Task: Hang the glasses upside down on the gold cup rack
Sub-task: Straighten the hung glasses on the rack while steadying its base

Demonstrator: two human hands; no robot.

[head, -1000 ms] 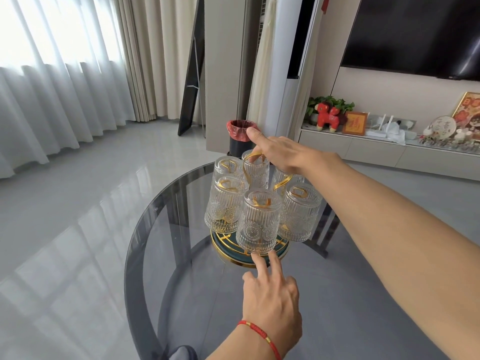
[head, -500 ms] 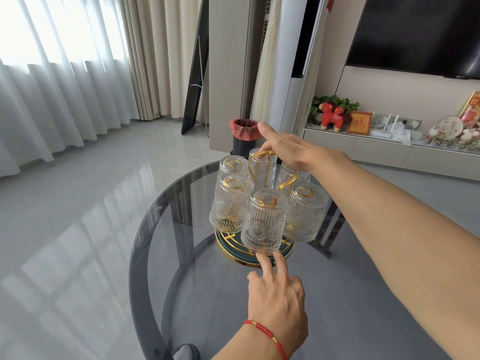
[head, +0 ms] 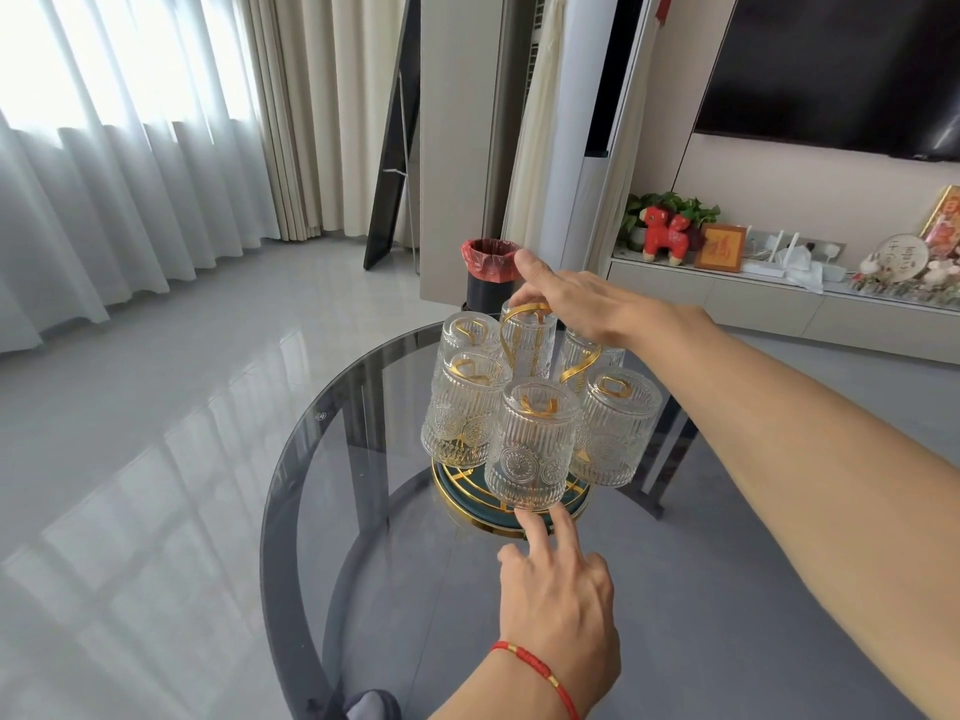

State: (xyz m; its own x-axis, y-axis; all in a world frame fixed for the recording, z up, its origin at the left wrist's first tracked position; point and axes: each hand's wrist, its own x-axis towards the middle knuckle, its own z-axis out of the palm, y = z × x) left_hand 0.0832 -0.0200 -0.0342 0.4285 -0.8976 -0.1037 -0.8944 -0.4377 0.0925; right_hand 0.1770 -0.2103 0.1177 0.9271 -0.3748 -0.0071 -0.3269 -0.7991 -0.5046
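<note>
The gold cup rack (head: 586,363) stands on a round green base with a gold rim (head: 465,504) on the glass table. Several ribbed clear glasses hang upside down on its arms, the nearest glass (head: 530,454) at the front. My right hand (head: 587,304) reaches over from the right and pinches the top of the rack's gold loop handle (head: 506,330), index finger stretched out. My left hand (head: 561,605), with a red string bracelet, holds nothing. Its index and middle fingertips touch the base's front rim, just under the nearest glass.
The round smoked-glass table (head: 322,511) has its edge close to the left of the rack. A black bin with a red liner (head: 488,267) stands on the floor behind. A low TV cabinet (head: 779,309) with ornaments runs along the right wall.
Both hands keep their places on the rack's handle and base. The loop handle now shows more fully beside the right hand's fingers. The view has shifted slightly.
</note>
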